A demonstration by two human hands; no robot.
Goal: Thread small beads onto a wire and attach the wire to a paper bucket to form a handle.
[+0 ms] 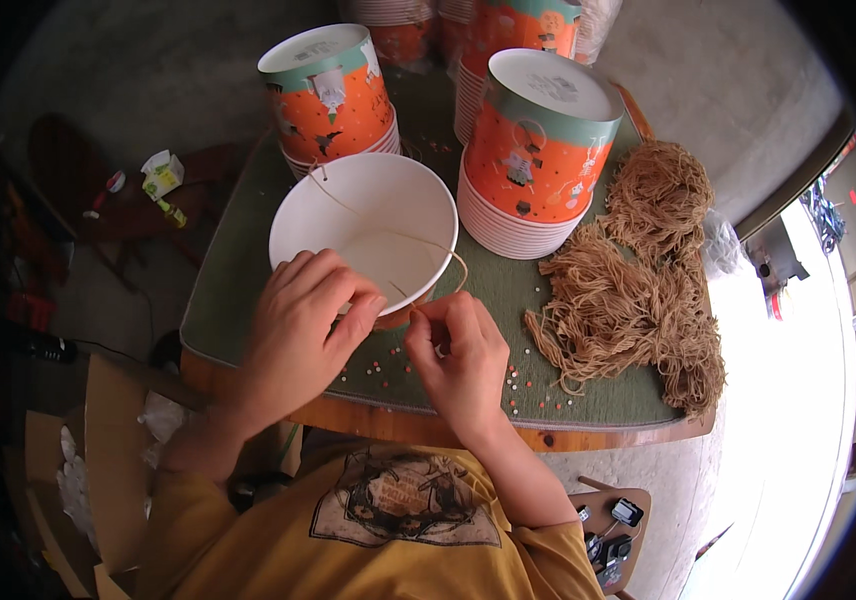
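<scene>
A white-lined paper bucket (298, 215) stands open side up near the table's front, its orange outside showing below the near rim. A thin tan cord (418, 238) is fastened at a hole in the far-left rim, crosses the bucket's mouth and loops over the right rim. My left hand (313, 310) grips the near-left rim, fingers curled over it and thumb toward the front. Close beside it, my right hand (463, 355) is closed in a pinch at the near rim, where the cord runs down to its fingertips. The fingers hide the cord's end.
Stacks of upside-down orange buckets (543, 150) and another stack (333, 95) stand behind. Bundles of tan cord (628, 300) cover the table's right side. Small coloured discs (513, 385) lie scattered along the front of the green tabletop (233, 280). An open cardboard box (113, 450) is at lower left.
</scene>
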